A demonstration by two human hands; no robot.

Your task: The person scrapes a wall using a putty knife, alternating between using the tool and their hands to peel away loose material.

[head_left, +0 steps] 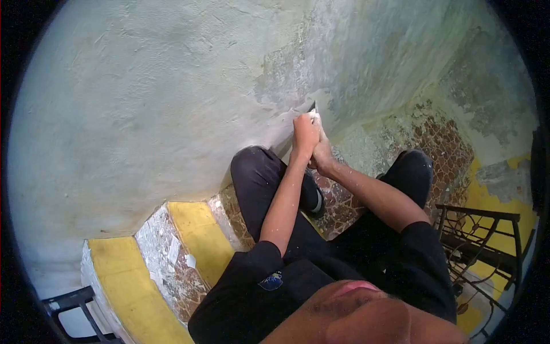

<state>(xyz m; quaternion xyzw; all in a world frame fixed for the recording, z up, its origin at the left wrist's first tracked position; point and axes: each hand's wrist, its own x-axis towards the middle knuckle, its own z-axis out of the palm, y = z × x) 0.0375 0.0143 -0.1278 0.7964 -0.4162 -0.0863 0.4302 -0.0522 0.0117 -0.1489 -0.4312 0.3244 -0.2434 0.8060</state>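
Observation:
My left hand (306, 135) is closed, its fingers curled near the wall. Close against it, my right hand (323, 150) is also closed, partly covered by the left. Just beyond the fingers shows the thin dark blade of a scraper (313, 106), touching the wall; its handle is hidden in my hands. White residue coats the fingertips. Around the blade, the wall (172, 103) has pale, smooth plaster to the left and a rougher, patchy grey area above.
Yellow-edged steps (197, 226) with flaking debris descend at lower left. A patterned tile floor (438, 143), littered with chips, lies to the right. A dark metal railing (478, 215) stands at lower right, and a dark frame (69, 298) at lower left. My bent knees flank my arms.

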